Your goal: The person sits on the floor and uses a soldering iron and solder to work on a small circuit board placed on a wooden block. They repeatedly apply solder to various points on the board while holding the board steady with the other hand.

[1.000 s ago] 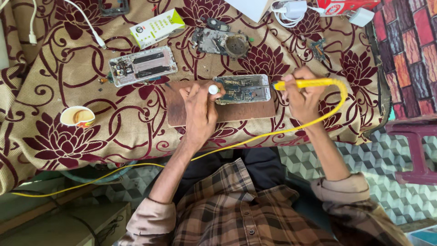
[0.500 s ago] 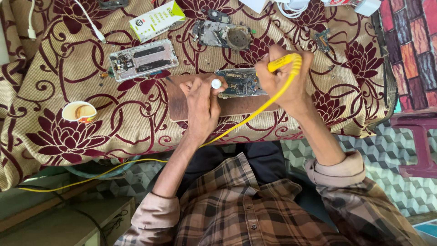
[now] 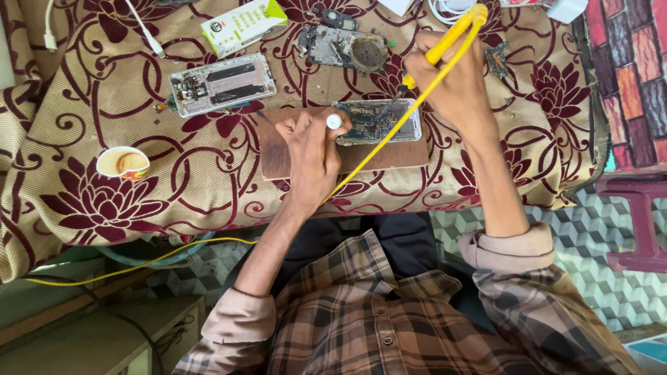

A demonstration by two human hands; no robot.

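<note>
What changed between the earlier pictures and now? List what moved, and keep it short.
The right hand swung the yellow soldering iron from lying sideways to steeply tilted, its tip now down on the opened phone. It gripped the iron throughout. The left hand kept a small white-capped item at the phone's edge. Phone and wooden board stayed put.

A phone-repair workbench: opened phones (image 3: 221, 83), loose circuit boards (image 3: 347, 47), and a soldering iron (image 3: 445, 43) on a floral cloth (image 3: 104, 201).
</note>
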